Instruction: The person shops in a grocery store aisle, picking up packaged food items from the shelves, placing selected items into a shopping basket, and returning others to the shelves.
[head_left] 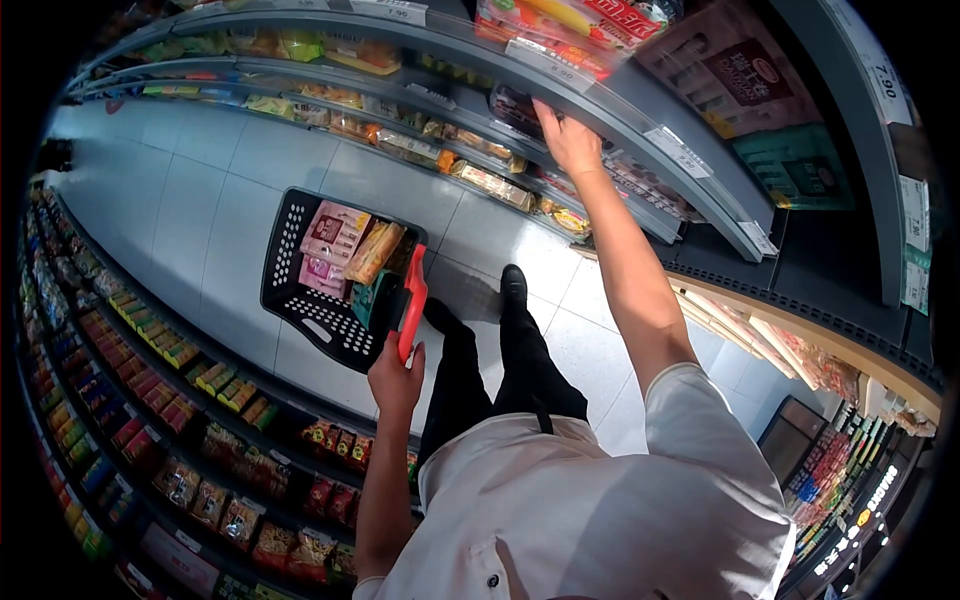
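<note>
My left hand [397, 374] is closed round the red handle [413, 305] of a black shopping basket [325, 337]. Inside the basket lie pink packages [334, 232], a yellow-brown bread package [376, 251] and a green package [369, 298]. My right hand [570, 140] reaches to a shelf on the upper right, its fingertips at a dark package [515, 108] below the shelf's edge. Part of that hand's fingers is hidden, so its grip is unclear.
Grey shelves [640, 130] with price tags and bagged bread curve along the top and right. Another snack shelf [180, 400] runs along the left. Tiled floor [230, 240] lies between them. A snack stand [830, 470] is at the lower right.
</note>
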